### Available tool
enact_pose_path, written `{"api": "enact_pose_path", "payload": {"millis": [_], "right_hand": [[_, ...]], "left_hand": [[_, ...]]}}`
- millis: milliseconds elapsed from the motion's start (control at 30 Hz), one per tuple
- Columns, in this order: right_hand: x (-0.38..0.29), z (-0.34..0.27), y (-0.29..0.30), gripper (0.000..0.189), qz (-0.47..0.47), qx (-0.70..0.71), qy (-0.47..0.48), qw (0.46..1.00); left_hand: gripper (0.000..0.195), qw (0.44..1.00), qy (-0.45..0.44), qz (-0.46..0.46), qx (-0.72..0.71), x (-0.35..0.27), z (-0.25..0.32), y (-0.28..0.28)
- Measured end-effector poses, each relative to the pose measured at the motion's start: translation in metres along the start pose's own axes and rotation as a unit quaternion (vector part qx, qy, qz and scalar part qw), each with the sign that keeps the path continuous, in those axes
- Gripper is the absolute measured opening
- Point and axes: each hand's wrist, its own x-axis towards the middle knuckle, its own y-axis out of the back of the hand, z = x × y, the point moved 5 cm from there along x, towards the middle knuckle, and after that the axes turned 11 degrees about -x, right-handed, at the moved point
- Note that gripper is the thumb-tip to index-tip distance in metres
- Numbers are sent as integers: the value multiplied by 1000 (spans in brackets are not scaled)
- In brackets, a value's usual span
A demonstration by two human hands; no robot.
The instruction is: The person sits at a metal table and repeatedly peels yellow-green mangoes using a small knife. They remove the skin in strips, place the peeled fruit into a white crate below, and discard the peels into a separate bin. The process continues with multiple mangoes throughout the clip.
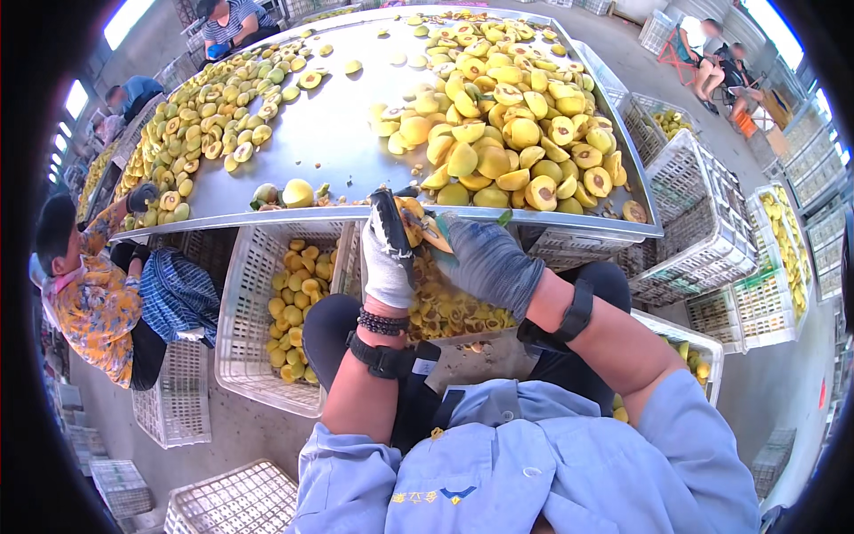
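Observation:
Just over the table's near edge, my left hand [389,257], in a white knitted glove with a torn black coating, grips a yellow peach half [412,221]. My right hand [490,257] wears a grey glove and is closed around a small metal pitting tool [434,230]. The tool's metal end meets the fruit; its exact shape is partly hidden by the fingers. Ahead and to the right, a large heap of halved peaches [520,127] lies on the metal table [320,137], many with their stones showing. A whole-looking yellow peach [297,193] rests left of my hands.
Below the table stand a white plastic crate [233,340] of peach halves and a pile of peach scraps [454,310] between my knees. Stacked crates [700,220] rise at right. A co-worker [100,300] sits at left, reaching to another peach heap [207,120].

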Motion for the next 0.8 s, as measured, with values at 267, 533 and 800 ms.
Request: {"api": "enact_pose_path", "payload": {"millis": [267, 533, 800], "right_hand": [[11, 10, -19, 37, -127, 152, -28, 980], [-10, 13, -34, 29, -247, 439, -127, 855], [-42, 22, -25, 21, -257, 606, -162, 735]], "left_hand": [[31, 989, -83, 91, 84, 1, 2, 19], [34, 994, -16, 50, 94, 13, -22, 32], [41, 982, 167, 72, -56, -2, -33, 13]]}}
